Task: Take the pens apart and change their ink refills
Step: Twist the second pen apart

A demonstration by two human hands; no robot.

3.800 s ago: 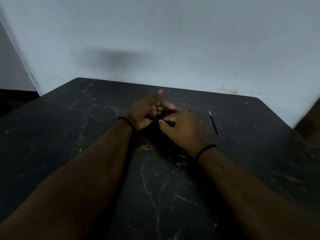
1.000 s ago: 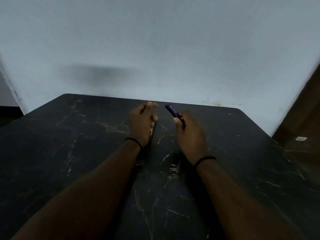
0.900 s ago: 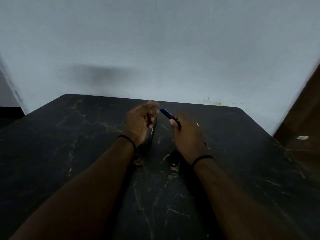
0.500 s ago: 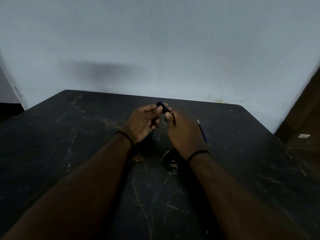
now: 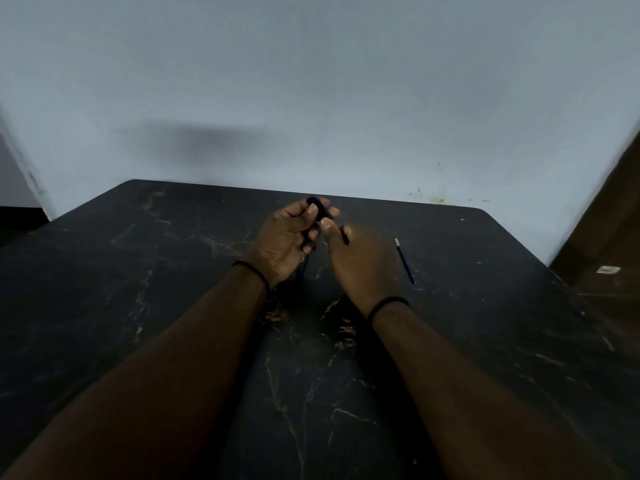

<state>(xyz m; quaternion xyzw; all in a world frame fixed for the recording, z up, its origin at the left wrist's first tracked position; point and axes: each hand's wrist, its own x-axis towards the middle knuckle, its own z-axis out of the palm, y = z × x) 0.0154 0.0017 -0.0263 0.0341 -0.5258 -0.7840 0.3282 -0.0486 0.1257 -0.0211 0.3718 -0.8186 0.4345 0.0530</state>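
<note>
A dark marble-patterned table (image 5: 104, 306) with pale veins runs up to a plain bluish wall (image 5: 311, 81). Over its middle, towards the far edge, the left hand (image 5: 284, 242) is turned palm up with a black band (image 5: 251, 271) at the wrist; its thumb and curled fingers grasp a dark blue pen barrel (image 5: 320, 210), whose rounded end sticks out past the fingertips. A thin dark part (image 5: 304, 266) (too dim to identify) hangs from below that hand towards the tabletop. Just beside it, the right hand (image 5: 360, 265), back to the camera and also wearing a black band (image 5: 388, 304), pinches the barrel's near end, a short black piece (image 5: 344, 235) showing between its thumb and forefinger. Further right, apart from both hands, a slim blue ink refill (image 5: 405, 260) with a pale tip lies on the table near the far right corner. No writing can be read on any of them.
</note>
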